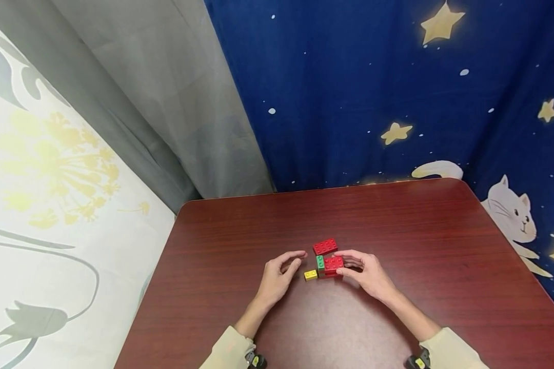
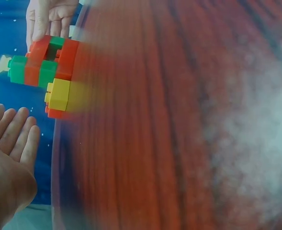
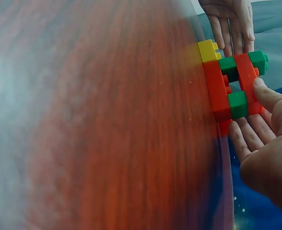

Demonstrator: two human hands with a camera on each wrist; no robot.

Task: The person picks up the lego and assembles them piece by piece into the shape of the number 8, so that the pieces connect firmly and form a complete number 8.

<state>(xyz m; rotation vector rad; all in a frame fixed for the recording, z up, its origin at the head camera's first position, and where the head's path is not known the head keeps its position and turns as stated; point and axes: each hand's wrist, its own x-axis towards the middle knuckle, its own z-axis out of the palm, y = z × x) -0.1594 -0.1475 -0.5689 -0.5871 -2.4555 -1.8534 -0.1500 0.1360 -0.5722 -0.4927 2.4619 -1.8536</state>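
A stack of toy building bricks (image 3: 219, 91) stands on the table, with a red brick at the bottom, a small green brick (image 3: 238, 105) under each end of an upper red brick (image 3: 247, 76), and another green brick (image 3: 258, 62) on top at its left end. My right hand (image 1: 368, 274) holds the stack's right end, thumb on the near side and fingers on the far side. Left of the stack, my left hand (image 1: 277, 279) has relaxed fingers and holds nothing. Between them lies a small yellow brick (image 1: 311, 275), close to the stack's near left corner.
One loose red brick (image 1: 325, 246) lies just beyond the stack. The brown wooden table (image 1: 240, 225) has its far edge against grey and blue curtains (image 1: 351, 92). A pale patterned curtain (image 1: 51, 205) hangs along the left side.
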